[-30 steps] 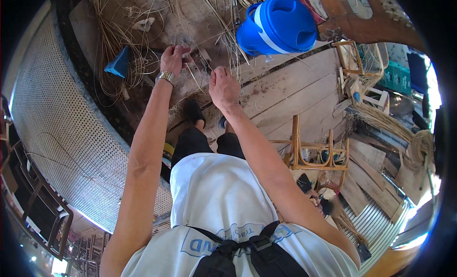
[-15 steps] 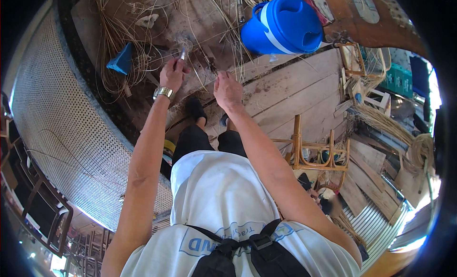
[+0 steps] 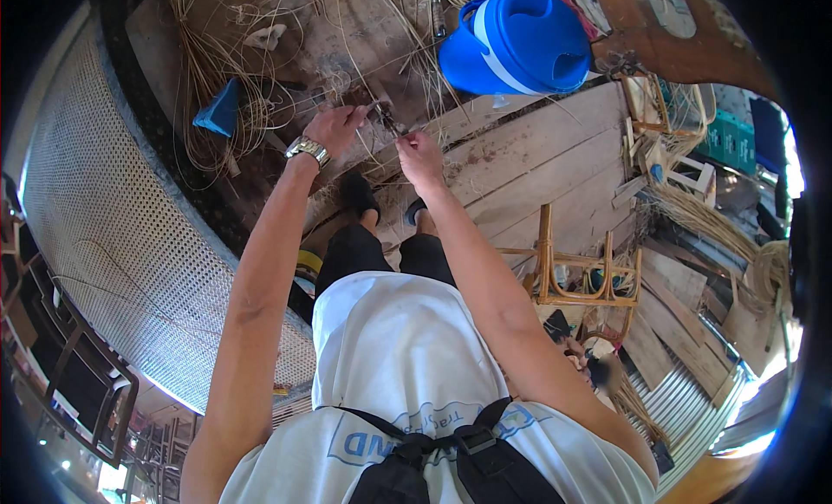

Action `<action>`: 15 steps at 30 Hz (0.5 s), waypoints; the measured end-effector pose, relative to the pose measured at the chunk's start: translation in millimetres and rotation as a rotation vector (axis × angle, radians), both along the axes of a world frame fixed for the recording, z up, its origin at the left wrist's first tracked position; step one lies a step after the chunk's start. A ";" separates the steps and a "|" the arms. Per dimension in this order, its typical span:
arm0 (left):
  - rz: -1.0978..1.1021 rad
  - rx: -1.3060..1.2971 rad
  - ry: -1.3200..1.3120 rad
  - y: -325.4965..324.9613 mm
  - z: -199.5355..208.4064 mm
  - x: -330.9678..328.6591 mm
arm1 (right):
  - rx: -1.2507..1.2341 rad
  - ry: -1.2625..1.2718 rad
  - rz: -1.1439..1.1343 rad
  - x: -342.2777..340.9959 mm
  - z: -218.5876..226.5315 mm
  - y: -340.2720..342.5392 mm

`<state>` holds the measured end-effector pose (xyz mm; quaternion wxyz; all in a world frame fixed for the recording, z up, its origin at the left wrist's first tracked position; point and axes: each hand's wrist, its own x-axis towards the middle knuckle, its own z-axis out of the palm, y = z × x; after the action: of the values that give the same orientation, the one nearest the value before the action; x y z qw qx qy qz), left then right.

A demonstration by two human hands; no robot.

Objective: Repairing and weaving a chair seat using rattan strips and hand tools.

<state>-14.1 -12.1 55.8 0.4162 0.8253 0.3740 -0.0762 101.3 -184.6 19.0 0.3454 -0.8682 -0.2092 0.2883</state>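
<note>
My left hand (image 3: 336, 129), wearing a metal wristwatch (image 3: 308, 150), is closed on a slim shiny tool whose kind I cannot make out. Its tip points toward a thin dark piece (image 3: 386, 119) between my hands. My right hand (image 3: 420, 159) pinches the near end of that piece; the fingers cover part of it. Both hands are over the floor beyond my feet, a short gap apart. Loose cane strands (image 3: 195, 49) lie tangled past my left hand, and a blue angular piece (image 3: 219, 110) rests among them.
A blue cooler jug (image 3: 542, 49) with a white band stands ahead to the right. Woven cane webbing (image 3: 130, 209) curves along my left side, behind a dark edge. A small rattan chair frame (image 3: 585, 279) and cane bundles (image 3: 706, 222) are on the right, over wooden boards (image 3: 529, 166).
My left hand has turned and moved right, bringing the shiny tool from pointing ahead to beside the thin dark piece. My right hand has shifted only slightly.
</note>
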 end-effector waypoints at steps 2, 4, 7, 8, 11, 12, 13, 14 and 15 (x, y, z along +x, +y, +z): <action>0.011 -0.048 0.012 2.1 -4.1 0.4 | -0.002 -0.010 0.009 1.0 2.2 0.1; 0.055 0.092 -0.011 6.1 -25.2 -5.8 | -0.067 0.022 0.031 -1.0 10.2 2.6; 0.104 0.023 0.025 1.0 -0.5 5.3 | -0.073 0.028 0.029 3.2 8.4 -6.3; 0.106 0.025 0.026 2.4 -5.3 3.2 | -0.071 0.030 0.031 2.0 8.4 -6.9; -0.024 0.035 -0.044 7.0 -19.9 -0.3 | -0.066 0.040 0.015 -1.1 7.2 -10.4; -0.034 0.009 -0.035 7.3 -20.9 0.3 | -0.081 0.034 0.027 -0.5 6.4 -13.0; -0.044 -0.017 -0.026 7.3 -21.9 0.6 | -0.097 0.027 0.039 -0.3 5.5 -15.6; -0.045 -0.018 -0.026 5.6 -20.3 1.8 | -0.097 0.028 0.038 -0.3 3.6 -19.5; -0.022 0.016 -0.041 3.0 -18.7 3.0 | -0.101 0.033 0.035 -0.8 1.6 -23.5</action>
<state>-11.1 -9.1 37.1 0.4161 0.8342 0.3569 -0.0610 100.5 -208.2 20.7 0.2992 -0.8759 -0.2039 0.3190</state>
